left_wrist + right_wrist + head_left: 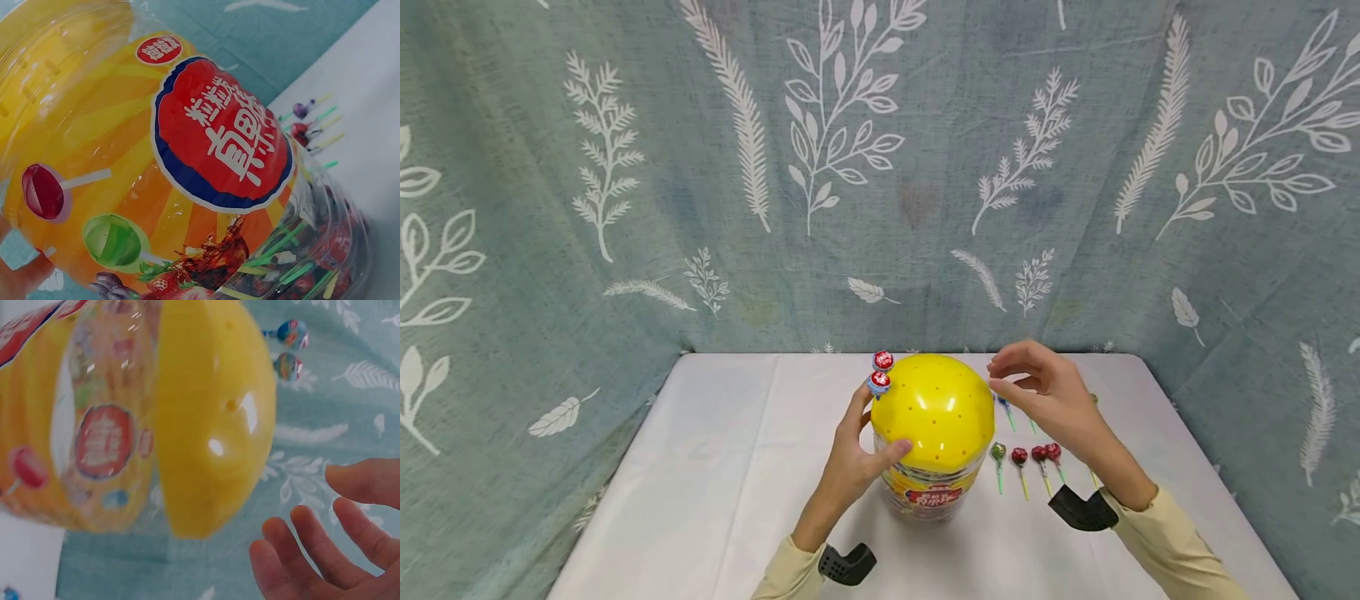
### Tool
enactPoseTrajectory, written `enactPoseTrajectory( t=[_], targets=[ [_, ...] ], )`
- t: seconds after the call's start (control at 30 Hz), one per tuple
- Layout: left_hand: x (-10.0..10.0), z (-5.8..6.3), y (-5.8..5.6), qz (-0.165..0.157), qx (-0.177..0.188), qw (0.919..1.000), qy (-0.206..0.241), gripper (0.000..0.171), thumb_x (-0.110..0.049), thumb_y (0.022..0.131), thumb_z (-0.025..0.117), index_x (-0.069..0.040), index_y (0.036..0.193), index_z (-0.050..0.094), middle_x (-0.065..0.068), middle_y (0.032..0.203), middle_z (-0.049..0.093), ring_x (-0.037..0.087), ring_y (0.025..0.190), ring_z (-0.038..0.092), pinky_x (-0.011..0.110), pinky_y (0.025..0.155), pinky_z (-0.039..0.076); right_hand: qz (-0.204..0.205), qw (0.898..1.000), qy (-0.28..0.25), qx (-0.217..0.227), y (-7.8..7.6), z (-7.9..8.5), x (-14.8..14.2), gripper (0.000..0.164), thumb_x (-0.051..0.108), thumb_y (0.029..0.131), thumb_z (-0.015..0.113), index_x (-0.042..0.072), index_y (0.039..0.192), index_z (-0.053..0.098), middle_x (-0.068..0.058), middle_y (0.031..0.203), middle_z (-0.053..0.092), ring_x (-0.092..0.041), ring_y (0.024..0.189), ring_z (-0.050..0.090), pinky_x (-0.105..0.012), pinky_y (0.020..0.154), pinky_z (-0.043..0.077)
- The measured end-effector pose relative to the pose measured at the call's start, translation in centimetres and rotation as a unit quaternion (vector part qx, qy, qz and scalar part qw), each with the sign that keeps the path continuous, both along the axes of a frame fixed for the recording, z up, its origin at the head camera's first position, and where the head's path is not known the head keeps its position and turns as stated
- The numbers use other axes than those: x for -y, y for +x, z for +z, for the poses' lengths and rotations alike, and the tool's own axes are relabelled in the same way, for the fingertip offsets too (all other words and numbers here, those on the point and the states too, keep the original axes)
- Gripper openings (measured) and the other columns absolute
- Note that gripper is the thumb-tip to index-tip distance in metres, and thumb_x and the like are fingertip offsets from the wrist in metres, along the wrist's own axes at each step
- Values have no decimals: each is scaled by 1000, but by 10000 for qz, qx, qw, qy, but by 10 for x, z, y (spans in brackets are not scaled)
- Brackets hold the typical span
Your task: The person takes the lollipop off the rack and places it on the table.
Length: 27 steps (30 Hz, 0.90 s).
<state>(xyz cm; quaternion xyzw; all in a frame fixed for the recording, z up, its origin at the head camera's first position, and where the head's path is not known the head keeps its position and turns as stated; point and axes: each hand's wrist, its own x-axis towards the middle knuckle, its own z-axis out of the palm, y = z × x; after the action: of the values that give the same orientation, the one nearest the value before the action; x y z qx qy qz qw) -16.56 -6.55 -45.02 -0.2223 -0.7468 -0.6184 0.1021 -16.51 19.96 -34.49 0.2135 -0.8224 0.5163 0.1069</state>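
Observation:
A clear plastic candy jar (928, 493) with a domed yellow lid (936, 408) stands upright on the table. Small holes dot the lid, and two lollipops (879, 382) with blue and red wrappers stick out of its left side. My left hand (861, 458) grips the jar from the left, thumb on the lid's front and fingers round the far side, partly hidden. Just right of the lid is my right hand (1048, 396), thumb and fingers apart and nothing between them. In the left wrist view, wrapped lollipops (312, 256) show through the jar's clear wall.
Several lollipops (1018, 457) with coloured sticks lie in rows on the white table (700, 475), right of the jar, some under my right hand. A patterned grey-green curtain (910, 233) hangs behind and at both sides.

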Motion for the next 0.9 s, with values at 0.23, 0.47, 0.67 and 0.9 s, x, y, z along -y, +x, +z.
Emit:
enactPoseTrajectory(
  t=[0.23, 0.47, 0.67, 0.9],
  targets=[
    [1, -1, 0, 24, 0, 10000, -32, 77, -40, 81, 69, -29, 146, 30, -7, 146, 37, 19, 136, 29, 55, 103, 31, 346, 9993, -136, 62, -2, 13, 20, 21, 7, 87, 67, 5, 107, 61, -8, 102, 63, -19, 92, 61, -30, 78, 54],
    [2, -3, -1, -16, 5, 10000, 63, 78, -34, 81, 70, -26, 148, 29, -4, 148, 36, 21, 136, 29, 56, 103, 31, 538, 9984, -128, 101, -6, 22, 39, 21, 10, 87, 68, 7, 106, 60, -11, 102, 63, -17, 92, 61, -35, 80, 53],
    [2, -2, 0, -15, 39, 10000, 43, 78, -40, 82, 69, -30, 147, 28, -8, 146, 37, 18, 135, 30, 54, 103, 31, 589, 9980, -52, 214, -12, 29, 51, 25, 11, 86, 69, 9, 108, 59, -12, 103, 65, -17, 93, 61, -35, 80, 53],
    [3, -1, 1, -5, 15, 10000, 32, 78, -42, 82, 69, -29, 147, 28, -7, 146, 37, 20, 135, 30, 54, 103, 32, 868, 9961, -73, 154, -22, 33, 68, 28, 6, 82, 72, 5, 107, 59, -10, 99, 65, -22, 91, 63, -36, 79, 54]
  ],
)
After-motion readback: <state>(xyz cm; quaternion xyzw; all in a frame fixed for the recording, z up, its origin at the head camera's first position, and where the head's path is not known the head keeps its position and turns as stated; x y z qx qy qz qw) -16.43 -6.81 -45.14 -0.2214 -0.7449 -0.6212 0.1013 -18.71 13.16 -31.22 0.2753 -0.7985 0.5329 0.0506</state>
